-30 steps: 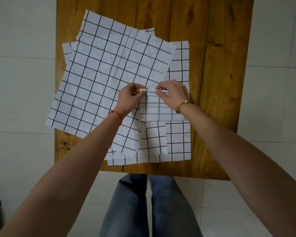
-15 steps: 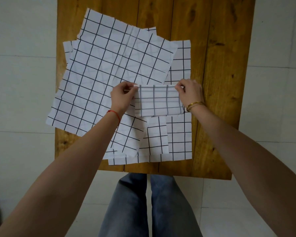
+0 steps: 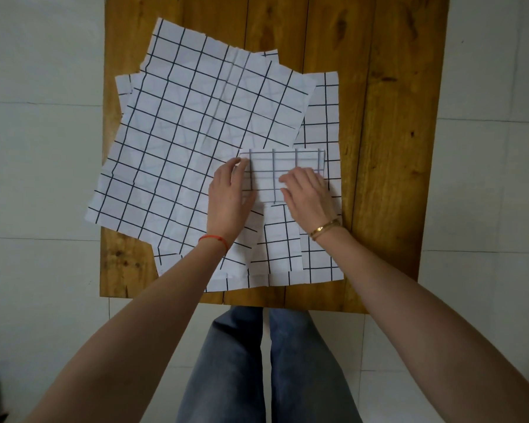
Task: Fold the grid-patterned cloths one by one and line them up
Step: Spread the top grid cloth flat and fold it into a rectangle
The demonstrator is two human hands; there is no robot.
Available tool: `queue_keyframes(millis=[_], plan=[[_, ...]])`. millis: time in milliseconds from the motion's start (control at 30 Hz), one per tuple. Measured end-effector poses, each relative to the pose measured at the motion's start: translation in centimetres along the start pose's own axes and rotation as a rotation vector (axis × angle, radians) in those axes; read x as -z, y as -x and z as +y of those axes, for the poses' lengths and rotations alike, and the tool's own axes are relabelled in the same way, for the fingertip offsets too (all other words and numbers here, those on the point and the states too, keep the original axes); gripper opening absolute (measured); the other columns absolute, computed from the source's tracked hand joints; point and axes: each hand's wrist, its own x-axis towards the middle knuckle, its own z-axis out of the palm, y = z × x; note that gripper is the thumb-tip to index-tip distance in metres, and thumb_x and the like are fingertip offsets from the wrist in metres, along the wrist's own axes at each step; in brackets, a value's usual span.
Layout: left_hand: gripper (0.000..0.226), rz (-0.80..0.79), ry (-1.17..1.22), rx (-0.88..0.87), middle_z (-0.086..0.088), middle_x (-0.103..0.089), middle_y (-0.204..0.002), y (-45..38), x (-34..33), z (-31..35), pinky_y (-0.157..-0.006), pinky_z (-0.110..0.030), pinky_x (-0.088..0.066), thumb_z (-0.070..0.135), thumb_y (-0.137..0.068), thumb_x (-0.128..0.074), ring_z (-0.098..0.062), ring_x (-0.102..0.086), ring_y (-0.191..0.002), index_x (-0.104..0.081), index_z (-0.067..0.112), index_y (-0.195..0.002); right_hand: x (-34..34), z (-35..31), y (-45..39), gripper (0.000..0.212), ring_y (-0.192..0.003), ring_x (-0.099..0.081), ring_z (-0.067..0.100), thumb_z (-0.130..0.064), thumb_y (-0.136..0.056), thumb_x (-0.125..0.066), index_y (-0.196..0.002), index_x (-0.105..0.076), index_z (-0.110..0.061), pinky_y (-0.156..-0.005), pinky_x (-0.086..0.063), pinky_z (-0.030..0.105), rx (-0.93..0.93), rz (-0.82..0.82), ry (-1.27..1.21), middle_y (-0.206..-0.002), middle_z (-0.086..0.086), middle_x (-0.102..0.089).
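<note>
A small folded grid-patterned cloth (image 3: 283,166) lies on the pile of spread cloths. My left hand (image 3: 231,199) rests flat at its left edge, fingers straight. My right hand (image 3: 309,193) presses flat on its lower right part. A large unfolded grid cloth (image 3: 190,132) lies tilted on top of the pile, to the left. Another folded piece (image 3: 277,248) shows below my hands, and more spread cloths (image 3: 324,117) peek out underneath on the right.
The wooden table (image 3: 391,148) has bare boards on its right side and along the far edge. White tiled floor surrounds it. My legs in jeans (image 3: 257,361) stand at the near edge.
The folded cloth, held at its top corners before, now lies flat. Both hands let go of the corners and came down onto it, the right hand sliding left over it.
</note>
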Motion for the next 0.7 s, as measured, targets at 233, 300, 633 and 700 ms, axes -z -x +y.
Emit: queue_keyframes(millis=[233, 300, 633, 700], plan=[[0.061, -0.035, -0.191, 0.121, -0.013, -0.050, -0.126, 0.9, -1.0, -0.1, -0.086, -0.040, -0.044, 0.023, -0.086, -0.066, -0.032, -0.047, -0.108, -0.043, 0.015, -0.142, -1.6, -1.1, 2.7, 0.045, -0.106, -0.054, 0.023, -0.015, -0.088, -0.049, -0.133, -0.050, -0.014, -0.091, -0.042, 0.033, 0.150, -0.217, 0.123, -0.124, 0.001, -0.057], [0.062, -0.056, -0.252, 0.136, -0.011, -0.050, -0.124, 0.8, -1.1, -0.2, -0.082, -0.038, -0.042, 0.023, -0.086, -0.066, -0.031, -0.047, -0.105, -0.042, 0.019, -0.142, -1.6, -0.9, 3.2, 0.047, -0.112, -0.051, 0.023, -0.019, -0.091, -0.044, -0.138, -0.044, -0.014, -0.096, -0.041, 0.035, 0.140, -0.301, 0.145, -0.133, 0.001, -0.052], [0.062, -0.108, -0.305, 0.180, -0.011, -0.046, -0.118, 0.5, -0.9, 0.1, -0.081, -0.038, -0.038, 0.026, -0.088, -0.063, -0.030, -0.043, -0.103, -0.036, 0.023, -0.144, 0.7, 3.6, 7.3, 0.049, -0.123, -0.043, 0.027, -0.024, -0.094, -0.038, -0.142, -0.039, -0.012, -0.106, -0.035, 0.040, 0.057, -0.325, 0.201, -0.143, 0.008, -0.042], [0.062, -0.116, -0.292, 0.187, -0.012, -0.045, -0.117, 0.5, -0.8, 0.3, -0.081, -0.037, -0.037, 0.026, -0.088, -0.063, -0.029, -0.043, -0.103, -0.036, 0.023, -0.144, 1.2, 4.6, 8.1, 0.047, -0.124, -0.043, 0.028, -0.025, -0.096, -0.034, -0.140, -0.041, -0.011, -0.107, -0.034, 0.041, 0.052, -0.311, 0.200, -0.143, 0.009, -0.043]])
